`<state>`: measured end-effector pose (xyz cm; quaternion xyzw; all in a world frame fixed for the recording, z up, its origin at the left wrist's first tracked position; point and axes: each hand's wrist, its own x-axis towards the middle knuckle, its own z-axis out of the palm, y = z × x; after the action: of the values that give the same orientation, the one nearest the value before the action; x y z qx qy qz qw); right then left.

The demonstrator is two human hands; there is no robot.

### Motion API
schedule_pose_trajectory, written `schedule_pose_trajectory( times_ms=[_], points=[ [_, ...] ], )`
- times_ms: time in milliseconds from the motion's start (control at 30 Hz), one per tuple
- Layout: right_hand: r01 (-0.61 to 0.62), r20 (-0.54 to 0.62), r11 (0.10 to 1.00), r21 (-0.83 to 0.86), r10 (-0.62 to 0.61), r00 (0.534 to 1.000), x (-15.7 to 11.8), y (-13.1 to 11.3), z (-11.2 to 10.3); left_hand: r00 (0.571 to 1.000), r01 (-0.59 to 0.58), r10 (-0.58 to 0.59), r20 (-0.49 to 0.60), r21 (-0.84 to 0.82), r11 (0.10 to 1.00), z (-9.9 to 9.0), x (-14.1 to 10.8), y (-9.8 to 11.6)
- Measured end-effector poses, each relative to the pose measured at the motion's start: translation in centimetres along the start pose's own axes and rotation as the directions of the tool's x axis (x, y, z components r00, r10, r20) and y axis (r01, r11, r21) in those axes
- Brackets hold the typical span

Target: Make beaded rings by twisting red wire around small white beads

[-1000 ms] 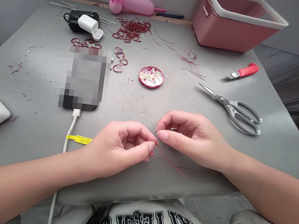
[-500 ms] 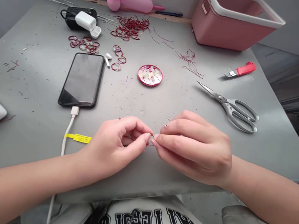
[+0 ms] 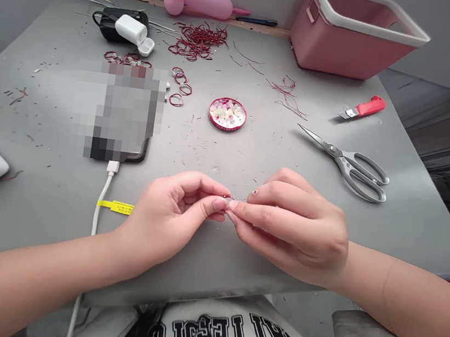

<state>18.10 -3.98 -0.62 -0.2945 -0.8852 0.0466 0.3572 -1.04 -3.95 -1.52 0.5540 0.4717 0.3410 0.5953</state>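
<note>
Near the front of the table, my left hand [image 3: 174, 220] pinches a short piece of dark red cord [image 3: 227, 196] between thumb and forefinger. My right hand [image 3: 296, 225] meets it fingertip to fingertip, its thumb and forefinger closed on the same cord. Most of the cord is hidden by the fingers, and a small pale spot by the thumbs is too small to name. Beyond the hands lies a round red-rimmed lid [image 3: 210, 121] holding pale and pink beads [image 3: 227, 112]. Several finished-looking cord rings with beads [image 3: 181, 87] lie to its left.
Open scissors [image 3: 344, 161] and a red utility knife [image 3: 365, 107] lie at right. Behind are a pink bin [image 3: 348, 49], a red cord pile [image 3: 200, 41], a pink balloon [image 3: 207, 1] and a white earbud case [image 3: 130, 29]. A phone [image 3: 141, 153], partly pixelated, trails a white cable [image 3: 100, 196].
Both hands stay close together with small finger shifts. The left fingertips have moved slightly up, and the cord shows a little more above the thumbs. The phone area is now pixelated.
</note>
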Motion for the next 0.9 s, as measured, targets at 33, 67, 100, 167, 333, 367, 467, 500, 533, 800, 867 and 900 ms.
schedule_pose_trajectory(
  times_ms=[33, 67, 100, 167, 333, 367, 467, 500, 533, 800, 867, 900],
  points=[
    [-0.010, 0.002, 1.000, 0.005, 0.009, 1.000, 0.0, 0.0, 0.0, 1.000, 0.009, -0.009, 0.004, -0.018, 1.000, 0.0, 0.0, 0.0],
    [-0.015, -0.001, 1.000, 0.003, 0.015, 1.000, -0.1, 0.1, 0.1, 1.000, 0.018, -0.018, 0.008, -0.038, 0.999, -0.1, 0.0, 0.1],
    [-0.019, -0.005, 1.000, -0.002, 0.019, 1.000, -0.1, 0.1, 0.1, 1.000, 0.029, -0.029, 0.013, -0.059, 0.998, -0.1, 0.0, 0.1],
    [-0.026, -0.006, 0.999, -0.025, 0.026, 1.000, -0.2, 0.3, 0.3, 0.999, 0.049, -0.047, 0.021, -0.108, 0.993, -0.1, 0.1, 0.1],
    [-0.049, -0.022, 0.999, -0.001, 0.049, 0.999, -0.2, 0.7, 0.4, 0.998, 0.068, -0.067, 0.011, -0.153, 0.986, -0.1, 0.2, 0.2],
    [-0.084, -0.017, 0.995, 0.060, 0.086, 0.996, -0.1, 0.7, 0.3, 0.998, 0.059, -0.058, 0.012, -0.137, 0.989, -0.1, 0.3, 0.1],
    [-0.321, 0.095, 0.896, 0.307, 0.306, 0.947, 0.1, 0.7, 0.0, 1.000, -0.001, 0.002, 0.023, -0.055, 0.998, -0.1, 0.3, 0.0],
    [-0.423, 0.167, 0.825, 0.375, 0.389, 0.906, 0.2, 0.7, -0.1, 0.999, -0.028, 0.029, 0.028, -0.025, 0.999, -0.2, 0.2, -0.1],
    [-0.525, 0.248, 0.735, 0.429, 0.463, 0.851, 0.3, 0.7, -0.2, 0.998, -0.056, 0.056, 0.029, -0.001, 0.998, -0.2, 0.2, -0.3],
    [-0.863, 0.687, 0.040, 0.504, 0.587, 0.428, 1.1, 1.3, -0.7, 0.982, -0.190, 0.189, 0.020, 0.100, 0.977, -0.2, 0.0, -0.8],
    [-0.874, 0.715, -0.012, 0.487, 0.581, 0.390, 1.4, 1.3, -0.8, 0.978, -0.207, 0.205, 0.030, 0.113, 0.972, -0.2, 0.0, -0.7],
    [-0.879, 0.724, -0.025, 0.477, 0.577, 0.377, 1.5, 1.3, -0.9, 0.978, -0.209, 0.207, 0.033, 0.121, 0.970, -0.2, 0.0, -0.6]
  ],
)
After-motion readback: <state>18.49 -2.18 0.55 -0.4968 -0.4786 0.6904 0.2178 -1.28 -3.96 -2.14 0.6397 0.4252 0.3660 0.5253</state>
